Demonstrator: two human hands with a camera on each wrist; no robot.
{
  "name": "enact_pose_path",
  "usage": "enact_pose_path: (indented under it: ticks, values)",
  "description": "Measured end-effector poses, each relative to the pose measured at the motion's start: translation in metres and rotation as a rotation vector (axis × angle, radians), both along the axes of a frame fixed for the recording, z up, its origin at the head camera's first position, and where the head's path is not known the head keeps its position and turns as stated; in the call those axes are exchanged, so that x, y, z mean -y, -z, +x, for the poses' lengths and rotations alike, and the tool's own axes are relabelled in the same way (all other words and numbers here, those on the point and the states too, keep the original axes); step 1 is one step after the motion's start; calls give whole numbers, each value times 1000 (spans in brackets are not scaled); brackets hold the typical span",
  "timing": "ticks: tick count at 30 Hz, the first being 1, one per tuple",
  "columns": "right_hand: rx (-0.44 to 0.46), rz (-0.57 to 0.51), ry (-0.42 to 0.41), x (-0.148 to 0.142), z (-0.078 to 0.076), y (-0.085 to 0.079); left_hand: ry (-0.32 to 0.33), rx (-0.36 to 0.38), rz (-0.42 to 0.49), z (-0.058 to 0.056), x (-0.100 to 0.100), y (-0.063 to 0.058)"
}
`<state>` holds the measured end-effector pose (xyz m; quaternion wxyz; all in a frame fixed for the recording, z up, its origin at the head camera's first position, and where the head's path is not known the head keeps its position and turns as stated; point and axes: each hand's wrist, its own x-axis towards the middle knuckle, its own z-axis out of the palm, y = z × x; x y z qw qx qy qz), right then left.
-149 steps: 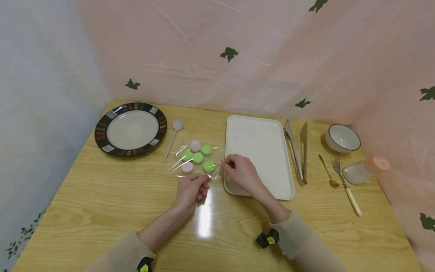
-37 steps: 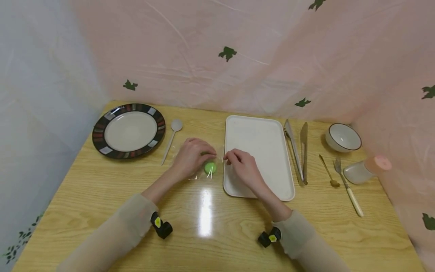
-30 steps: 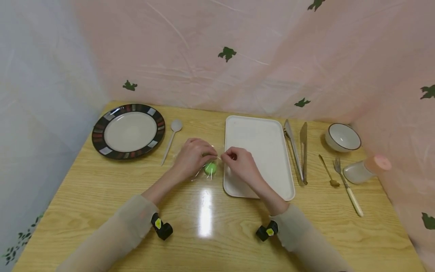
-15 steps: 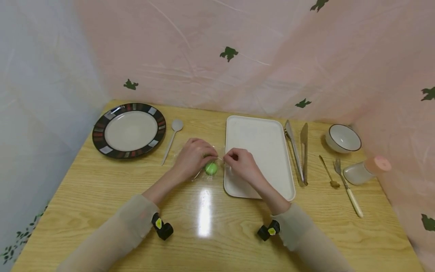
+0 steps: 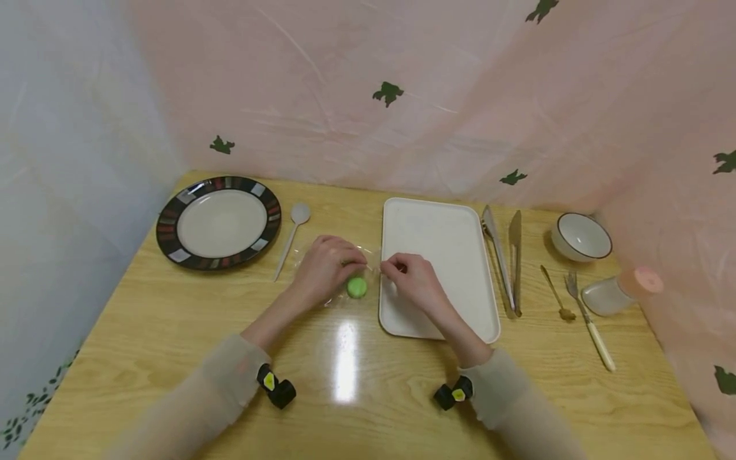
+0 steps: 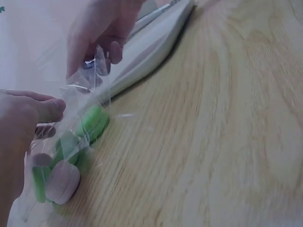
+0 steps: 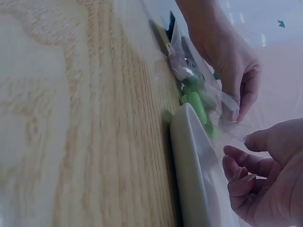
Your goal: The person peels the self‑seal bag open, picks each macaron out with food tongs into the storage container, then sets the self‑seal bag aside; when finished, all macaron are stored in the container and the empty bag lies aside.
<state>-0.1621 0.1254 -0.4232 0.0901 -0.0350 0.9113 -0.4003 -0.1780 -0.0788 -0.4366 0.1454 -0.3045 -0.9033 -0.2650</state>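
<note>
A clear plastic bag [image 6: 73, 101] holding several green and pale pink macarons lies on the table left of the white tray [image 5: 443, 249]. One green macaron [image 5: 356, 288] shows beside my left hand [image 5: 324, 271] in the head view; that hand hides the others. In the left wrist view a pink macaron [image 6: 64, 182] and green ones show through the film. My left thumb and forefinger pinch the bag near its right end. My right hand [image 5: 416, 281], above the tray's left edge, holds the bag's end between thumb and curled fingers, film stretched between both hands.
A dark-rimmed plate [image 5: 221, 223] and a spoon [image 5: 291, 239] lie to the left. Right of the tray are metal utensils [image 5: 514, 262], a small gold spoon [image 5: 556, 292], a fork [image 5: 589, 322], a bowl [image 5: 581, 237] and a pink-capped jar [image 5: 609, 294]. Curtains stand behind.
Since five seconds ago my left hand has moved up over the bag, covering most macarons. My right hand stays at the bag's right end, shifting slightly right within the last second.
</note>
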Motion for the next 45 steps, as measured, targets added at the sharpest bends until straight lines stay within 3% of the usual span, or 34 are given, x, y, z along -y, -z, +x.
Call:
enact_pose_path:
  ticks: [16, 29, 45]
  values:
    - [22, -60, 8, 5, -4, 7, -56, 78, -81, 8, 2, 1]
    - [34, -55, -19, 8, -5, 3, -39, 19, -45, 6, 2, -1]
    - [7, -44, -14, 4, -10, 1, -27, 7, -55, -1, -1, -4]
